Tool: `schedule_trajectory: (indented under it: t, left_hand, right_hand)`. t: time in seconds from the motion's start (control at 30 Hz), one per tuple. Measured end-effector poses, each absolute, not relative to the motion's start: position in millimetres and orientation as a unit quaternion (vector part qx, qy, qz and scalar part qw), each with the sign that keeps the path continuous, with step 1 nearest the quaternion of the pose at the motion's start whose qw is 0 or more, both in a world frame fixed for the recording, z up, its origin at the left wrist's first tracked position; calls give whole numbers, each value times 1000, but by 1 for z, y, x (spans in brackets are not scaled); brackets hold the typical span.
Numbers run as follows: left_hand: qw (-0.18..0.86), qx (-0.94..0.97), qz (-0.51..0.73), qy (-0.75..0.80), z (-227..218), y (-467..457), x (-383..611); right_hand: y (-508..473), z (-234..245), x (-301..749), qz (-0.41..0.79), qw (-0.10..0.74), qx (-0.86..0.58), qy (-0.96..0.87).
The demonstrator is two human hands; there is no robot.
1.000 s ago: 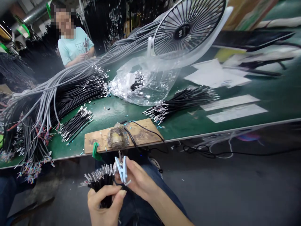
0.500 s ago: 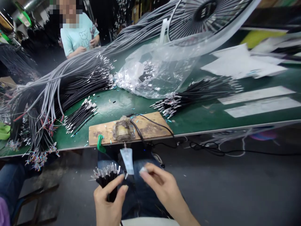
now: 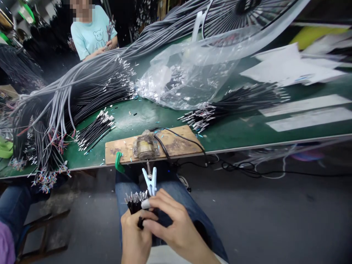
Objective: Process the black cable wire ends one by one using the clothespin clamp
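Observation:
My left hand (image 3: 136, 234) is closed around an upright bundle of short black cables (image 3: 135, 208) whose stripped, silvery wire ends point up. My right hand (image 3: 170, 220) reaches across to the bundle, fingers bent. A white covering sits on one of its fingertips, which touches the wire ends; its thumb is by the black cables lower down. What lies between those fingers is hidden. Just beyond the hands, a light blue clothespin (image 3: 150, 181) is fixed to the shaft of a small grimy motor (image 3: 145, 146), its two legs pointing toward me.
The motor sits on a wooden board (image 3: 181, 143) with a green clamp (image 3: 119, 162) at the green table's edge. Cut black cables (image 3: 96, 130), grey cable lengths (image 3: 63, 88), a plastic bag (image 3: 189, 80) and a fan (image 3: 244, 18) are on the table. A person (image 3: 92, 29) stands across.
My right hand has moved left from beside the clothespin onto the bundle. My left hand has shifted slightly right. The clothespin, a blurred wedge before, now shows two distinct legs.

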State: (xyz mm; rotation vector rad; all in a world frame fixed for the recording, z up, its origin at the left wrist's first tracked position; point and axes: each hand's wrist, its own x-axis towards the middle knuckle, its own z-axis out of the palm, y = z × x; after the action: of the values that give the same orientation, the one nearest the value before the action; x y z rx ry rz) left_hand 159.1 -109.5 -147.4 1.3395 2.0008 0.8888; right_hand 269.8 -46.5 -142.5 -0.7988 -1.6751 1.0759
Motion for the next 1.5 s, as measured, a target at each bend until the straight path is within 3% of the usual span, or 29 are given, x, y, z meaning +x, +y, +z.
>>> schedule_trajectory:
  t: [0.23,0.4,0.5,0.63,0.73,0.93,1.2,1.27,1.4,1.43,1.5]
  left_hand:
    - [312,447,360,757,-149,-110,158]
    - [320,412,396,756,-149,-112,162]
    - [341,403,411,744,-149,-113,164]
    - [369,398,423,726,-149,-112,163]
    - [375,399,423,722,-148,-111,162]
    - [373,399,423,723,-148,-110,161]
    - [335,386,444,736,-151,-115,167]
    - [338,384,446,734,-154,-114,169]
    - [357,389,444,724,-155,-110,168]
    - [362,390,443,722,-154,-109,167]
    - [365,394,443,718,-151,-107,163]
  right_hand:
    - [-46,-148,268,450,490,-369,-649]
    - [-52,-154,259,417,558,-390,-602]
    - [-57,-160,254,509,563,-367,-538]
    - [-57,-171,254,712,489,-318,-391]
    - [-52,-172,259,751,459,-330,-341]
    - [-42,-159,273,657,436,-347,-508]
    - [-52,-159,261,709,433,-368,-417]
    - [-55,-160,259,645,477,-387,-455]
    - [-54,-162,262,381,594,-385,-595]
    - [-51,-162,264,356,599,-366,-616]
    - [-45,-160,269,433,571,-324,-618]
